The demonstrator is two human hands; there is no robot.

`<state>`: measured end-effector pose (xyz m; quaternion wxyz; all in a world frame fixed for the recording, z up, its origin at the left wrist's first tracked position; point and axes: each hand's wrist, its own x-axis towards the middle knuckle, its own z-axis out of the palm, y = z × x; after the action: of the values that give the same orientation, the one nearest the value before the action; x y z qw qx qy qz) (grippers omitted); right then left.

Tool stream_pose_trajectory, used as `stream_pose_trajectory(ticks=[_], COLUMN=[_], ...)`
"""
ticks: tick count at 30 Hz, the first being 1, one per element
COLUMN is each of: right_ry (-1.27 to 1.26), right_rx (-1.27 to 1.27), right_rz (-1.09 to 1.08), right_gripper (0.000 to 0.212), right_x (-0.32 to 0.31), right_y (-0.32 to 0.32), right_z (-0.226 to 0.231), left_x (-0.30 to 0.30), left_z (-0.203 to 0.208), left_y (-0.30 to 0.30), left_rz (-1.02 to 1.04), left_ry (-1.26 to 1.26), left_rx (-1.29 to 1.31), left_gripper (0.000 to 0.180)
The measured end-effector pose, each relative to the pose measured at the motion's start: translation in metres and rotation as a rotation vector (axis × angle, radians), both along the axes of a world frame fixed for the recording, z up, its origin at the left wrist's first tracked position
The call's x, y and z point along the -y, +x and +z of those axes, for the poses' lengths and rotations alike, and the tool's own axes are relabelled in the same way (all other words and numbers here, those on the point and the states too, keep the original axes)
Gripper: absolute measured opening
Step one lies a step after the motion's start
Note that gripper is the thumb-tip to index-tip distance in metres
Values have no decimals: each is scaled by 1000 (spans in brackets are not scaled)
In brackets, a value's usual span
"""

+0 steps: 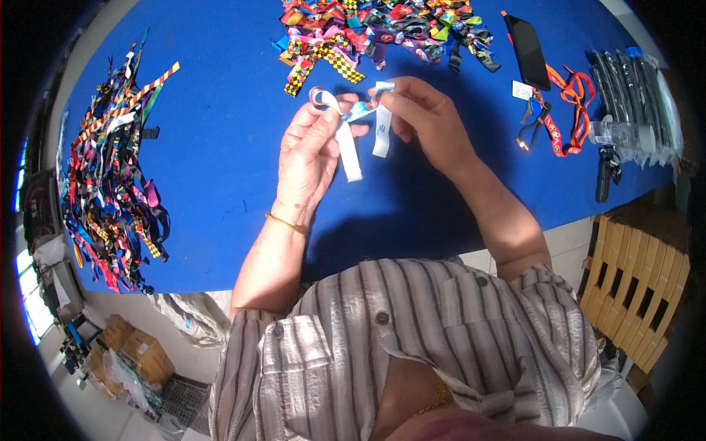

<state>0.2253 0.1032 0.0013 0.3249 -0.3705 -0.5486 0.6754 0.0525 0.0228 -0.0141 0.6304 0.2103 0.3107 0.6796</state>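
Head view: ribbon (349, 154) was up over the blue table (213, 191)
Left hand (307, 151) pinched its curled end, right hand (426, 110) pinched it farther along; looked like a looping step tbh, next move probably needed a steady left grip.

On the right end of the blue tabletop (213, 191) lie a black smartphone (526, 50), a small white tag (521, 90), an orange-and-red lanyard (578, 110) and, along that end's rim, flat black goods in clear plastic sleeves (629, 95). Past the tabletop's near right corner is a stack of slatted tan cardboard (619, 298); below its near left corner sit brown cartons (147, 356) and a grey mesh crate (182, 403).
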Motion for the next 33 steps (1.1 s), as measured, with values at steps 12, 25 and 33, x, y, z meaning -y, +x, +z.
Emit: stream_pose_trajectory(ticks=[12,25,33], right_ry=[-188,-3,-15], right_rx=[-103,24,50], right_rz=[69,130,133], right_gripper=[17,18,17], right_x=[4,6,8], right_y=[-2,-3,-4], right_z=[2,-2,0], left_x=[4,0,0], left_z=[3,1,-2], left_y=[-7,-6,-6], left_rz=[-114,-78,-86], left_ry=[71,-89,4], left_rx=[123,-2,-11], left_gripper=[20,22,19])
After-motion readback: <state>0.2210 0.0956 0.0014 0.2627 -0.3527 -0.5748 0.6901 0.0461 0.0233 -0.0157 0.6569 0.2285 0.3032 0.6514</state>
